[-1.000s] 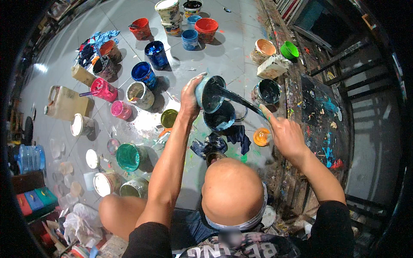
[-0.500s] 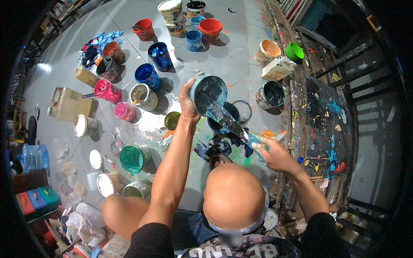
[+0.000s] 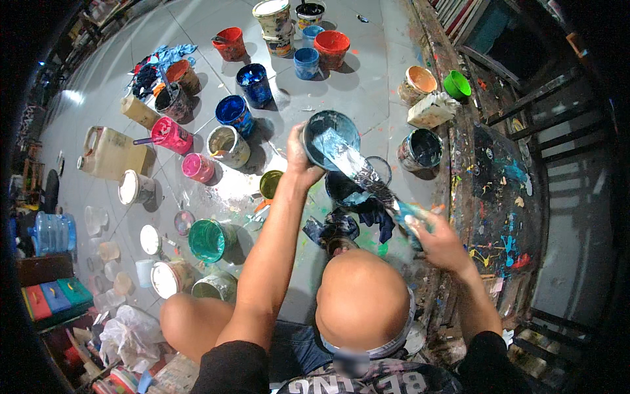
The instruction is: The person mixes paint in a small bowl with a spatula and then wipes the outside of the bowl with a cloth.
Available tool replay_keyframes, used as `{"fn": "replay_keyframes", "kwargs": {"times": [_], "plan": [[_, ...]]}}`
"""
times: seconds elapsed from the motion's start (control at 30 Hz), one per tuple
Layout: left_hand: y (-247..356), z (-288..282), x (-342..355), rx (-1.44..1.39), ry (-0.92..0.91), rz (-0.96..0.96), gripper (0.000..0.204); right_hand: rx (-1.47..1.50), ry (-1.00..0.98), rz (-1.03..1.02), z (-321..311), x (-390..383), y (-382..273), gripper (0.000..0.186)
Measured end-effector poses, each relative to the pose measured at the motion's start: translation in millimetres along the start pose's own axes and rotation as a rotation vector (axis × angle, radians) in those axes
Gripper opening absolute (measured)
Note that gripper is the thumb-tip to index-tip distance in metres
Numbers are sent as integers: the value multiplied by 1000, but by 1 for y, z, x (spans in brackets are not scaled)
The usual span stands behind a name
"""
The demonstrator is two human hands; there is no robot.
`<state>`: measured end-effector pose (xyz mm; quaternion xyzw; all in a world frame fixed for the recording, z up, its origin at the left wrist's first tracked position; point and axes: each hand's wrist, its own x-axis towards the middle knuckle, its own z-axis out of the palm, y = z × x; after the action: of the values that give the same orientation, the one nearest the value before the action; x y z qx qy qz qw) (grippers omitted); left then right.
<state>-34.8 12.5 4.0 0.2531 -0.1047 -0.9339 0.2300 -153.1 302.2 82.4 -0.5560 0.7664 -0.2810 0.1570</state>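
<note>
Item: round tin of dark blue-grey paint (image 3: 330, 139), tipped on its side with the open mouth facing you. Your left hand (image 3: 296, 157) grips its wall from the nine o'clock side, fingers wrapped around the rim, arm stretched forward.

Item: flat paint-coated stirring stick (image 3: 357, 172). It runs from inside the tin down toward four o'clock, its blade slick with pale blue paint. Your right hand (image 3: 438, 241) is closed around its lower end, well apart from the tin at about four o'clock of it.

Item: dark open bucket (image 3: 348, 187), on the floor directly beneath the tin and stick, just beside a clear-rimmed container (image 3: 380, 169).

Item: dark blue rag (image 3: 354, 220), crumpled on the floor at six o'clock of the bucket, between your two forearms.

Surrounding stock, floor-standing: small yellow-green tin (image 3: 270, 184) at nine o'clock of your left wrist; teal-green tin (image 3: 209, 240) at eight o'clock; cream-lined tin (image 3: 228, 146) and blue tin (image 3: 233, 113) at ten o'clock; grey-black tin (image 3: 420, 148) at three o'clock of the held tin; red bucket (image 3: 332, 47) at twelve o'clock.
</note>
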Motion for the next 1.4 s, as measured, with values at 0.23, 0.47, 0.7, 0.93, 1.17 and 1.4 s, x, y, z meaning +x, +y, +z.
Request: {"fn": "replay_keyframes", "kwargs": {"times": [0.23, 0.47, 0.7, 0.93, 1.17, 1.4], "plan": [[38, -20, -16, 228, -58, -284, 54, -858, -182, -190, -74, 46, -46, 52], [31, -4, -19, 547, 25, -324, 47, -1229, -25, -771, -110, 119, -41, 50], [24, 6, -22, 720, -35, -248, 49, -1228, -64, -651, -101, 147, -36, 25], [19, 6, -25, 855, 14, -155, 46, -1050, -294, -268, -92, 145, -37, 15], [21, 27, -44, 964, -27, 184, 47, -755, -427, -74, -88, 129, -5, 19], [26, -14, -12, 846, -243, 386, 46, -227, -664, 35, -65, 107, 18, 37]]}}
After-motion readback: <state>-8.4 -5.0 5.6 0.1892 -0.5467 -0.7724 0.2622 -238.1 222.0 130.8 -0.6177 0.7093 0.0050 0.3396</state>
